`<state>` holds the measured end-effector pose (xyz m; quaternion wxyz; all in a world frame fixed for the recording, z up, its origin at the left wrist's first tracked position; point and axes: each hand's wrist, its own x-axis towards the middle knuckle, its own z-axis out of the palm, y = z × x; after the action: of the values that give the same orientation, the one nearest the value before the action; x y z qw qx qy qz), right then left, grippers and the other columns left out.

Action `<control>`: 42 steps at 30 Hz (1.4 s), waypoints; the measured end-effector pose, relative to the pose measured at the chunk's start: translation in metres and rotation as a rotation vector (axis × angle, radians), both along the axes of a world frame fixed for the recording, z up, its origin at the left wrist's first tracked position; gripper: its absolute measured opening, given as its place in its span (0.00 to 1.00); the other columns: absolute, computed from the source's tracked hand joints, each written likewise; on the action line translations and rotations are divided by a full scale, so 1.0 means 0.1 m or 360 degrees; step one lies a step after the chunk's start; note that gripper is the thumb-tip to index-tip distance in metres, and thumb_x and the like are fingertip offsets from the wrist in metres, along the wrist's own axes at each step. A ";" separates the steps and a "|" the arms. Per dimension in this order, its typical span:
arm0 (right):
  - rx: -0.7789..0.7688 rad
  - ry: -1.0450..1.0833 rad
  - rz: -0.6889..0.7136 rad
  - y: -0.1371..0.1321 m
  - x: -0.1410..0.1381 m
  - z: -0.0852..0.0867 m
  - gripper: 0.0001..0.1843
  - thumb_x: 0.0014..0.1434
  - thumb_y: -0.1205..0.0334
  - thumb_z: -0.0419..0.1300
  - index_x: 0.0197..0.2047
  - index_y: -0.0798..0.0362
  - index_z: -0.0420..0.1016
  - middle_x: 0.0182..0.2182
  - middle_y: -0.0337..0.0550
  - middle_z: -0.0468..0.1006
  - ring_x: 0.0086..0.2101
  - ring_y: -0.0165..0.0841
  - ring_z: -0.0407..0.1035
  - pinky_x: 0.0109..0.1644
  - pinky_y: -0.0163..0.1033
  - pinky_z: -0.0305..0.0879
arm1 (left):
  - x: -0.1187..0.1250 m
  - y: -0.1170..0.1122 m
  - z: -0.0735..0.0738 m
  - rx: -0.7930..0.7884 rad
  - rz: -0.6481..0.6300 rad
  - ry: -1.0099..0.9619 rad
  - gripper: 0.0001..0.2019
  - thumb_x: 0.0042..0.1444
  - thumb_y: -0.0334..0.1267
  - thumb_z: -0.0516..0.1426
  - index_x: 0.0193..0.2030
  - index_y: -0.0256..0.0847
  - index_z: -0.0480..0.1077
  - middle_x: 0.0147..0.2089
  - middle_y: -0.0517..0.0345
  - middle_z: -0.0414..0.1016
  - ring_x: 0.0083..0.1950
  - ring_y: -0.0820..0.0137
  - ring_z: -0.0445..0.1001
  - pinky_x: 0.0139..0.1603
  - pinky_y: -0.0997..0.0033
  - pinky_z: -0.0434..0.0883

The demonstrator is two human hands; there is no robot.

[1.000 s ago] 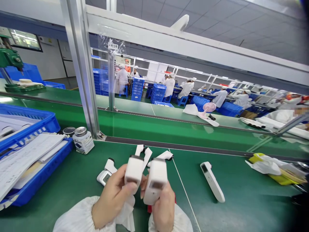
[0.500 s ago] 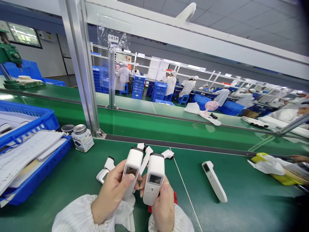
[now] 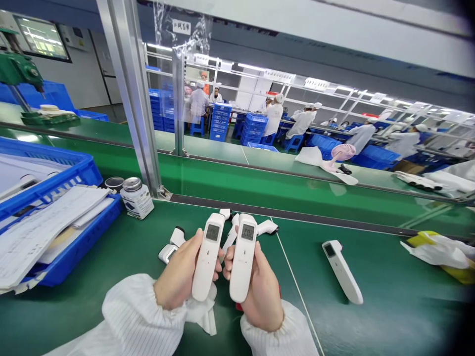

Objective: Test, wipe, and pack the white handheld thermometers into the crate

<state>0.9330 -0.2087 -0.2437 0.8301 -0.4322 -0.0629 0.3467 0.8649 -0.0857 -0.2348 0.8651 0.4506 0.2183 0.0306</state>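
Observation:
My left hand (image 3: 180, 274) is closed round a white infrared thermometer (image 3: 208, 257), its small grey screen facing me. In my right hand (image 3: 264, 287) is a matching infrared thermometer (image 3: 242, 259), held upright beside the first; its screen shows dark characters. Both are raised above the green table, a small gap between them. Behind my hands lie several more white thermometers, partly hidden, one with its head (image 3: 266, 227) to the right. Under my left wrist a crumpled white cloth (image 3: 204, 316) rests on the table. A single thermometer (image 3: 342, 272) lies further right.
At left stands a blue crate (image 3: 83, 237) holding papers, with a metal-capped white bottle (image 3: 137, 199) beside it. A metal post (image 3: 129, 94) rises at the table's back edge. Beyond the green channel is a pink fan (image 3: 342, 153). A yellow tray (image 3: 460, 272) with white plastic sits right.
Both thermometers have tilted, so their full fronts and screens now face me. The screens have gone from dark to lit grey, with characters showing. My view has shifted slightly.

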 end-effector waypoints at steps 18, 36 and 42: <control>0.0185 0.0194 0.0128 -0.02 0.02 0.02 0.24 0.64 0.47 0.47 0.31 0.54 0.76 0.29 0.45 0.70 0.30 0.33 0.65 0.30 0.36 0.65 | 0.03 0.03 0.10 -0.0545 -0.0137 -0.0173 0.19 0.64 0.47 0.50 0.44 0.31 0.72 0.35 0.46 0.75 0.34 0.64 0.75 0.37 0.64 0.74; 0.0207 0.0203 0.0008 -0.01 0.02 0.03 0.26 0.67 0.52 0.42 0.33 0.57 0.76 0.30 0.47 0.72 0.29 0.33 0.66 0.29 0.36 0.65 | -0.03 0.01 0.06 -0.0090 -0.0266 -0.0391 0.15 0.59 0.28 0.57 0.54 0.41 0.67 0.46 0.53 0.73 0.43 0.70 0.72 0.44 0.67 0.74; 0.0266 0.0164 0.0096 -0.01 0.01 0.02 0.29 0.68 0.52 0.40 0.32 0.57 0.77 0.29 0.47 0.73 0.29 0.33 0.67 0.30 0.35 0.66 | -0.01 -0.03 0.04 -0.0055 -0.0160 -0.0312 0.07 0.62 0.35 0.54 0.45 0.36 0.69 0.39 0.52 0.74 0.37 0.69 0.73 0.39 0.68 0.74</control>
<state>0.9340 -0.2098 -0.2412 0.8546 -0.3408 -0.0618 0.3870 0.8636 -0.0884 -0.2310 0.8903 0.4408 0.1104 0.0274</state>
